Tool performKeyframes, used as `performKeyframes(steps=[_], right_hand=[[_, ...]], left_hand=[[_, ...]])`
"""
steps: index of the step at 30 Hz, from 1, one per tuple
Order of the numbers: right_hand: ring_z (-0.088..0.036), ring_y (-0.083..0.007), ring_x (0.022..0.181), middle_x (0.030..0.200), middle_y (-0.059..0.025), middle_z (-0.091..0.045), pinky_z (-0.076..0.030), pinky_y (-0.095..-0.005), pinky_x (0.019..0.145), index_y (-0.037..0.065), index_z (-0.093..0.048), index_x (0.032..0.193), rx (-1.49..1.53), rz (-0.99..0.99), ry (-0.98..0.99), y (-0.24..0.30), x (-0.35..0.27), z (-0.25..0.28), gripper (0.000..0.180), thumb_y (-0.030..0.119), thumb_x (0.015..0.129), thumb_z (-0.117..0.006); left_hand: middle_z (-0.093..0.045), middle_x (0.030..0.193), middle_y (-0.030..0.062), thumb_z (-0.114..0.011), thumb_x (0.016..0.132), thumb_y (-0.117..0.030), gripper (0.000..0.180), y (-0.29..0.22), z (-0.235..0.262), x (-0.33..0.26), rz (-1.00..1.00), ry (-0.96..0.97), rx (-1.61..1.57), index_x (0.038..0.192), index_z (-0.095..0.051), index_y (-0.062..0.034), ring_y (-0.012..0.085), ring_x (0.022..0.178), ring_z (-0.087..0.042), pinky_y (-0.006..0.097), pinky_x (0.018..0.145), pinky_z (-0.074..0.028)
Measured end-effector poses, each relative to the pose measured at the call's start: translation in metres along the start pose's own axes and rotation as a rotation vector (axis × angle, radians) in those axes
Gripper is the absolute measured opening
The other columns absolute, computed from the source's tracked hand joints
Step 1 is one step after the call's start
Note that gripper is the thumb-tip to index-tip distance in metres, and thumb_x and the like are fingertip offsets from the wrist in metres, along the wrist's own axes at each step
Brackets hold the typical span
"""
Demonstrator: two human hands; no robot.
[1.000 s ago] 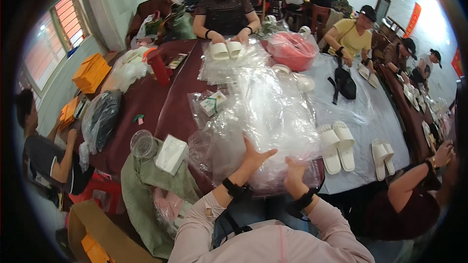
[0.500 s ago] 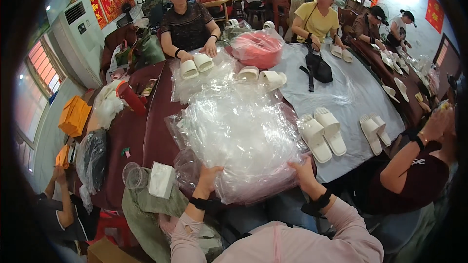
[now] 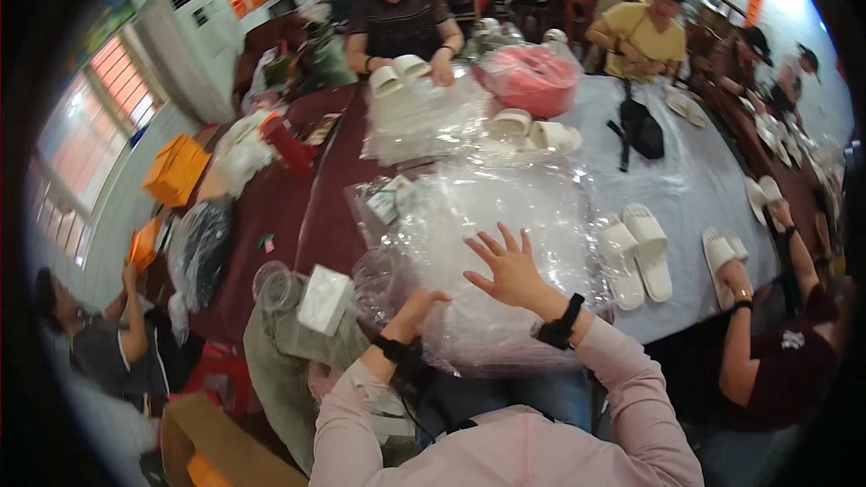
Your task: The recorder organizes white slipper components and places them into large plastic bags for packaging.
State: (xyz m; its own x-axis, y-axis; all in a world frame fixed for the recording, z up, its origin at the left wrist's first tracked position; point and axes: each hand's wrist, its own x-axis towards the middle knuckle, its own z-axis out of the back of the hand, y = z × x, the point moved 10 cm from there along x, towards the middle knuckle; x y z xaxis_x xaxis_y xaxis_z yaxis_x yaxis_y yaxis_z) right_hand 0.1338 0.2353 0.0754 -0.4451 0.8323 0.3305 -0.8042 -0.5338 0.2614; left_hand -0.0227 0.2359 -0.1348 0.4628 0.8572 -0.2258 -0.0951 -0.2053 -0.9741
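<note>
A thick stack of clear plastic bags (image 3: 505, 207) lies in front of me, its near edge reaching my lap. My right hand (image 3: 505, 266) is open over the stack, palm down with fingers spread. At the stack's near left edge, my left hand (image 3: 417, 311) is closed on the bags; its thumb shows on top and its other fingers are mostly hidden. A crumpled clear bag (image 3: 383, 275) lies just beyond that hand. White slippers (image 3: 645, 257) stand to the right of the stack, and another white pair (image 3: 537, 131) sits at its far edge.
On the left are a white box (image 3: 325, 299), a clear plastic cup (image 3: 278, 287), a red cylinder (image 3: 289, 144) and an orange bag (image 3: 177, 169). Far across lie a red bundle in plastic (image 3: 532, 79) and a black bag (image 3: 642, 131). Co-workers sit around the table; one at right handles slippers.
My right hand has left the stack's right edge and now spreads over its middle. My left hand stays at the left edge. The view has shifted; the co-worker at right has reached toward slippers.
</note>
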Motion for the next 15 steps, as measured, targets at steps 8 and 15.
performKeyframes(steps=[8,15], right_hand=[[-0.015,-0.0433,0.136,0.147,-0.0099,-0.027,-0.007,-0.0704,0.100,0.035,-0.019,0.144,-0.236,-0.112,0.298,-0.036,-0.002,-0.085,0.083,0.077,0.075,-0.039],[-0.017,-0.0431,0.135,0.150,-0.0092,-0.020,-0.009,-0.0663,0.103,0.035,-0.018,0.144,-0.046,-0.200,0.336,-0.058,0.002,-0.091,0.080,0.077,0.078,-0.033]], left_hand=[[-0.047,0.130,0.0215,-0.074,0.071,-0.029,0.074,-0.137,0.070,0.008,-0.002,-0.470,0.593,0.131,-0.041,-0.0002,0.0324,0.121,-0.045,0.038,0.098,-0.038],[-0.048,0.125,0.0219,-0.062,0.076,-0.042,0.067,-0.145,0.164,0.107,0.080,-0.707,1.354,0.133,-0.040,-0.0151,0.0347,0.122,-0.041,0.049,0.100,-0.031]])
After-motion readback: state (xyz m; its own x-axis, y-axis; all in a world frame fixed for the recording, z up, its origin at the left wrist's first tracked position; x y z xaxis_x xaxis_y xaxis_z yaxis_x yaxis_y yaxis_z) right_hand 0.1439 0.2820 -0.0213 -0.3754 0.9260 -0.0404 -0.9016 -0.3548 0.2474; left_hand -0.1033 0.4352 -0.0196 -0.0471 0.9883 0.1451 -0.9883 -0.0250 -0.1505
